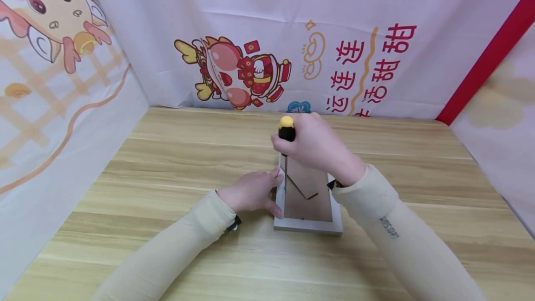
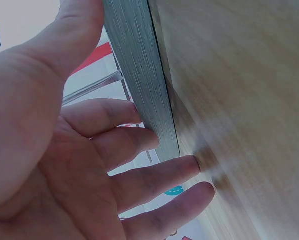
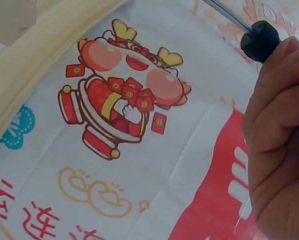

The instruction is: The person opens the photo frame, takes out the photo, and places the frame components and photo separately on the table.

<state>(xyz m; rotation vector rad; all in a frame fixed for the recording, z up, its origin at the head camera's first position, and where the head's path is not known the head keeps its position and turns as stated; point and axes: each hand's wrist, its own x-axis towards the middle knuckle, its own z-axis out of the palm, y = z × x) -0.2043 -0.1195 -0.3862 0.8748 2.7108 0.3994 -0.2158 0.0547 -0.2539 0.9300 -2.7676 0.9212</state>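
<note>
A silver-edged rectangular frame [image 1: 307,225] lies on the table, with a brown panel [image 1: 309,208] inside its border. My right hand [image 1: 315,140] grips a screwdriver [image 1: 286,131] with a black handle and yellow end, held upright over the frame's left border. Its metal shaft shows below the handle; where the tip meets the frame is too small to tell. In the right wrist view, fingers curl around the handle beside the screwdriver's shaft [image 3: 232,15]. My left hand [image 1: 252,192] touches the frame's left side, fingers mostly straight against the brushed edge [image 2: 139,60] in the left wrist view.
The wood-grain table [image 1: 200,147] spreads out on both sides of the frame. Behind it hangs a white printed cloth [image 1: 259,13] with cartoon figures and red characters. More cloth walls [image 1: 83,120] stand at the left and right.
</note>
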